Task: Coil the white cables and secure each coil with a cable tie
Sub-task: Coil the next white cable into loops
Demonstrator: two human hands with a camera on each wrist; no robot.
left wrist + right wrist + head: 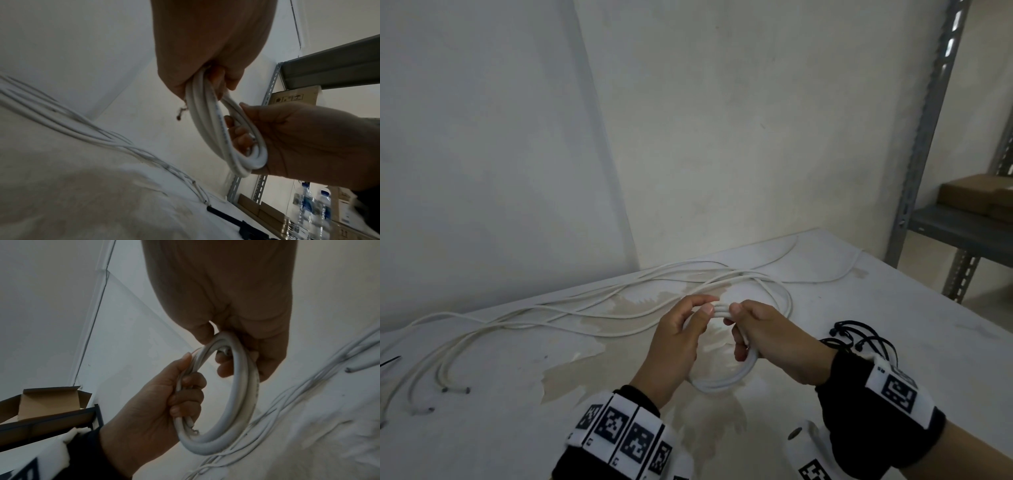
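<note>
A small coil of white cable [726, 385] is held just above the table, in front of me. My left hand [688, 325] grips its left side with thumb and curled fingers. On the right side, my right hand [760, 329] has its fingers hooked through the loop. The left wrist view shows the coil [216, 129] running from my left hand [205, 56] to my right hand [298, 142]. In the right wrist view the coil [242, 394] forms an open ring, with a cut end by my left hand [156, 402]. A bunch of black cable ties [859, 339] lies behind my right wrist.
Several loose white cables [551, 315] sprawl over the white table [893, 298] from the far left to behind my hands. One black tie [388, 361] lies at the left edge. A metal shelf [962, 229] with cardboard boxes [976, 195] stands at the right; water bottles [314, 211] stand below it.
</note>
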